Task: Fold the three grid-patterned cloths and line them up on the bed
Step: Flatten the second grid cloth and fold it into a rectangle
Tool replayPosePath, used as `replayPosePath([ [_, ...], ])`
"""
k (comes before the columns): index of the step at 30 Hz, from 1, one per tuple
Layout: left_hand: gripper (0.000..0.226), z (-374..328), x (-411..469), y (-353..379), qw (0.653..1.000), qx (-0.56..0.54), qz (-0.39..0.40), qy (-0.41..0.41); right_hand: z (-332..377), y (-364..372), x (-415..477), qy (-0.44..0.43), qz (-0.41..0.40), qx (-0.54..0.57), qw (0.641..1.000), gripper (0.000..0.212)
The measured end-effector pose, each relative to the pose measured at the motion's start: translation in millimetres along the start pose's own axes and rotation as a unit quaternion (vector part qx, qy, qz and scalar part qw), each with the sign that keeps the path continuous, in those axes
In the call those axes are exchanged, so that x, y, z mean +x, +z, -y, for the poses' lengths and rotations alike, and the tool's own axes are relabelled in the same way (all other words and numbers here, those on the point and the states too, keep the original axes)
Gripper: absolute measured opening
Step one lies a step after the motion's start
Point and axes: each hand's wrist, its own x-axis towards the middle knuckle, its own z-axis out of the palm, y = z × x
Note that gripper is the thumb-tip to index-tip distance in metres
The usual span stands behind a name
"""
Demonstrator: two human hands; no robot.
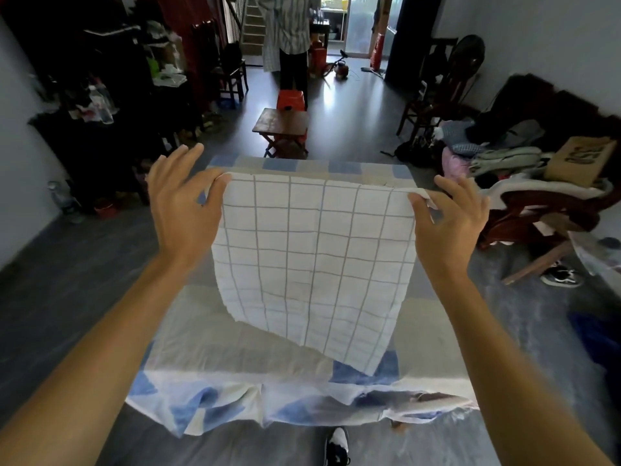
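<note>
Left hand [181, 200] and right hand [448, 213] fingers are pinching the grid-patterned cloth [312, 260] top corners at 10 and 2 o'clock, over the bed [188, 344].

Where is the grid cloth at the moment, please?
In the head view the cloth hangs centre frame above the bed, its top corners pinched by the left hand and the right hand.

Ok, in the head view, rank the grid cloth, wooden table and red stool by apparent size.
grid cloth
wooden table
red stool
The table and stool stand farther away, so real sizes are unsure.
</note>
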Motion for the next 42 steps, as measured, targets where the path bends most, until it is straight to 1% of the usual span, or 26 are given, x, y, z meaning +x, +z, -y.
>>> replayPosePath([
  [4, 0.026, 11, 5, 58, 0.999, 0.019, 0.035, -0.002, -39, 47, 8, 0.022, 0.012, -0.002, 1.000, 0.026],
  [9, 0.024, 32, 3, 149, 0.996, 0.020, 0.078, 0.029, -93, 124, 19, 0.076, 0.053, 0.006, 0.996, 0.024],
  [12, 0.021, 49, -6, 205, 0.990, 0.023, 0.136, 0.025, -136, 166, 15, 0.092, 0.105, -0.003, 0.990, 0.024],
  [15, 0.018, 66, -19, 256, 0.979, 0.028, 0.199, 0.017, -176, 206, 8, 0.100, 0.146, -0.011, 0.984, 0.019],
  [18, 0.015, 74, -35, 298, 0.968, 0.027, 0.251, -0.003, -203, 229, 0, 0.127, 0.187, -0.015, 0.974, 0.020],
  [22, 0.015, 80, -56, 329, 0.959, 0.007, 0.284, -0.013, -225, 237, -10, 0.164, 0.218, -0.027, 0.962, 0.023],
  [26, 0.021, 80, -77, 339, 0.948, -0.013, 0.315, -0.044, -232, 230, -30, 0.187, 0.232, -0.039, 0.954, 0.022],
  [29, 0.021, 77, -97, 329, 0.931, -0.021, 0.358, -0.064, -232, 217, -50, 0.196, 0.247, -0.052, 0.948, 0.024],
  [32, 0.017, 77, -117, 307, 0.917, -0.033, 0.389, -0.075, -224, 198, -72, 0.194, 0.266, -0.052, 0.943, 0.021],
  [37, 0.016, 77, -156, 260, 0.918, -0.074, 0.387, -0.037, -210, 161, -110, 0.182, 0.291, -0.057, 0.937, 0.014],
  [42, 0.019, 67, -190, 216, 0.901, -0.069, 0.424, -0.052, -193, 121, -151, 0.175, 0.309, -0.069, 0.932, 0.014],
])
